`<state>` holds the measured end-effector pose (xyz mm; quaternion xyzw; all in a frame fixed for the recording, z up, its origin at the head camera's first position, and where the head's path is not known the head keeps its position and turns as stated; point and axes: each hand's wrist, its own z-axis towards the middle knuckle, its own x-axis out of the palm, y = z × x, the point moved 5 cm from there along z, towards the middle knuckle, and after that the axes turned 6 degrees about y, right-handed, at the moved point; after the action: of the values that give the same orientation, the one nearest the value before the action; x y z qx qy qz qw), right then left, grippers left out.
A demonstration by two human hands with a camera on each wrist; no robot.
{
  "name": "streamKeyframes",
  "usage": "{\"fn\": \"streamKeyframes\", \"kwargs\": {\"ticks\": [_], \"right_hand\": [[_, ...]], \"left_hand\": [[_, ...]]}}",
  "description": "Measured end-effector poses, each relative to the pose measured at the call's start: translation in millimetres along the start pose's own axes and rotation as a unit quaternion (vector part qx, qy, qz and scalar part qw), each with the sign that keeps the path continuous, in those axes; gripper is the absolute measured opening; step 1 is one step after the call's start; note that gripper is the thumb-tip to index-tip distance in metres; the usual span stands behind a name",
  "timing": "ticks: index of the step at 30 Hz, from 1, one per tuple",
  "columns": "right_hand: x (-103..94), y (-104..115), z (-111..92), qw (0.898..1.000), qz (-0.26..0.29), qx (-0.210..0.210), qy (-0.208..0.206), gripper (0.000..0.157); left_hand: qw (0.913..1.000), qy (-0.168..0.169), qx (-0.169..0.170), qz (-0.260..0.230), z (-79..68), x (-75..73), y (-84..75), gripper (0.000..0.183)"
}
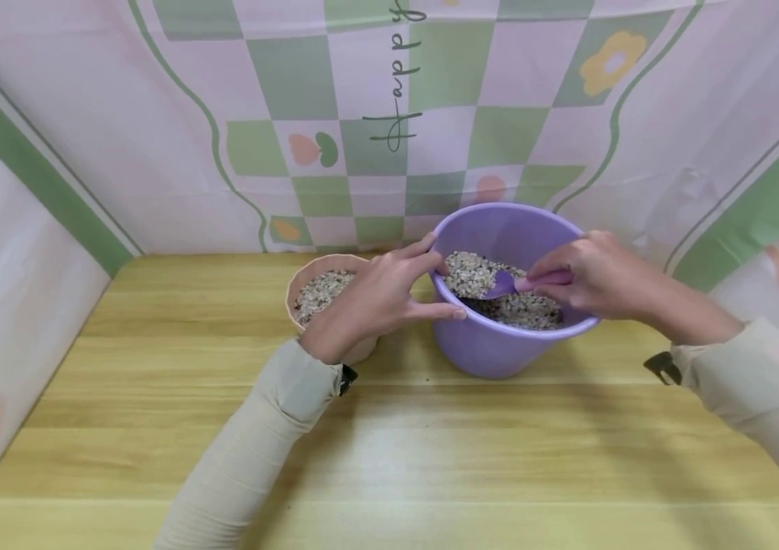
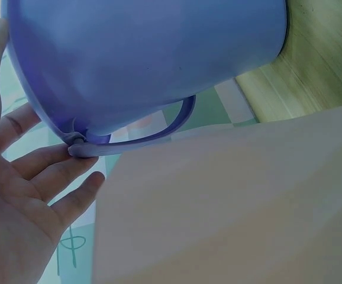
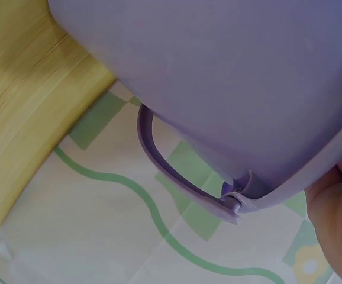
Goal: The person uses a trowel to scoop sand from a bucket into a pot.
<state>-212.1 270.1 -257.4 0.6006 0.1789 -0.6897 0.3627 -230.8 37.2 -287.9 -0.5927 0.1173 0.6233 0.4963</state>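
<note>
A purple bucket (image 1: 492,355) stands on the wooden table, partly filled with a pale, speckled grain-like mix (image 1: 523,309). At its left rim my left hand (image 1: 389,286) holds the edge, thumb along the front and fingertips over the side. My right hand (image 1: 599,275) reaches over the right rim and grips the pink handle of a small shovel (image 1: 499,285). Its purple blade sits in the bucket with a heap of the mix (image 1: 470,273) on and around it. Just left of the bucket, partly hidden by my left hand and wrist, is a peach-coloured pot (image 1: 298,284) containing similar mix.
The bucket's handle (image 2: 159,137) hangs down its far side. Behind the table (image 1: 176,412) hangs a checked green-and-white cloth (image 1: 376,183), and patterned cloth also closes off both sides. A few dark specks lie on the tabletop.
</note>
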Motion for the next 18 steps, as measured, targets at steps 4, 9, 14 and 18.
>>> {"fn": "streamKeyframes", "kwargs": {"ticks": [4, 9, 14, 18], "right_hand": [[1.3, -0.3, -1.0, 1.0, 0.002, 0.008, 0.001, 0.02], [0.6, -0.5, -1.2, 1.0, 0.002, -0.004, -0.017, 0.019], [0.0, 0.1, -1.0, 0.999, 0.002, -0.024, -0.035, 0.021], [-0.2, 0.2, -1.2, 0.999, 0.001, -0.03, -0.039, 0.02]], "left_hand": [[1.0, 0.001, 0.001, -0.004, -0.2, 1.4, 0.7, 0.046], [1.0, -0.001, 0.002, -0.002, 0.0, 1.8, 1.3, 0.047], [1.0, 0.002, -0.003, -0.004, 0.3, 1.5, 1.7, 0.049], [1.0, 0.001, -0.004, -0.002, 0.3, 1.5, 1.9, 0.05]]}}
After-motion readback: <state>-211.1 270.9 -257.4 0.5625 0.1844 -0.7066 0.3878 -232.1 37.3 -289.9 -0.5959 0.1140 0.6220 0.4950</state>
